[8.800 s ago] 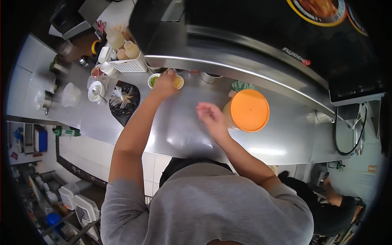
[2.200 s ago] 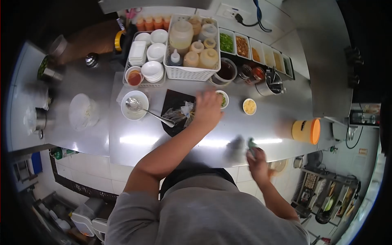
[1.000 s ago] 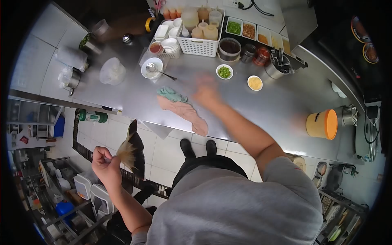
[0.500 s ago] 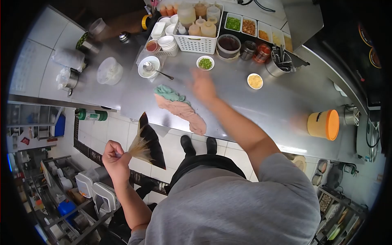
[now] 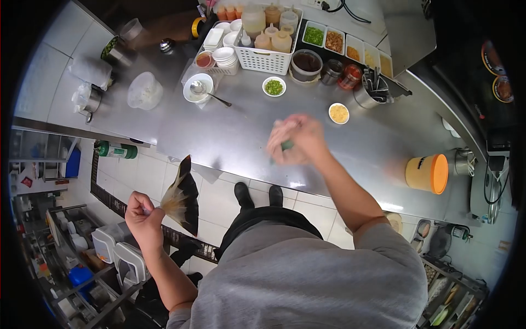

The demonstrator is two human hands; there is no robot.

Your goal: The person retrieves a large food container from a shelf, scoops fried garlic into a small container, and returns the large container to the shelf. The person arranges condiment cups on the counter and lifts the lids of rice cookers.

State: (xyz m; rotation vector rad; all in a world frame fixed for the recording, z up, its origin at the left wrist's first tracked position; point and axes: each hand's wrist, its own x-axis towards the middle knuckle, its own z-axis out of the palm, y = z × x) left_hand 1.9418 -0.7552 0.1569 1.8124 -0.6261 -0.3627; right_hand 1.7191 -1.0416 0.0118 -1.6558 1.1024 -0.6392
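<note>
My left hand point(image 5: 144, 217) is off the near side of the counter, above the floor. Between its thumb and fingers it pinches the narrow end of a fan-shaped thing point(image 5: 183, 203), tan and streaked there, with a broad black edge touched with red. I cannot tell its kind. Over the middle of the counter my right hand point(image 5: 298, 140), smeared by motion, is closed round a bunched cloth point(image 5: 286, 145); a bit of green shows between the fingers. Beyond it stand a small bowl of chopped green onion point(image 5: 274, 86) and a small bowl of pale yellow bits point(image 5: 339, 113).
The steel counter point(image 5: 230, 140) carries a white basket point(image 5: 263, 61) of sauce bottles at the back. A bowl with a spoon point(image 5: 198, 88) and a plastic tub point(image 5: 145, 91) stand left. At right is an orange-lidded container point(image 5: 427, 173). Trays of toppings point(image 5: 334, 41) sit behind.
The green and pink cloth lay spread near the counter's front edge; my right hand has gathered it up and moved nearer and slightly right. My left hand keeps its pinch on the fan-shaped thing.
</note>
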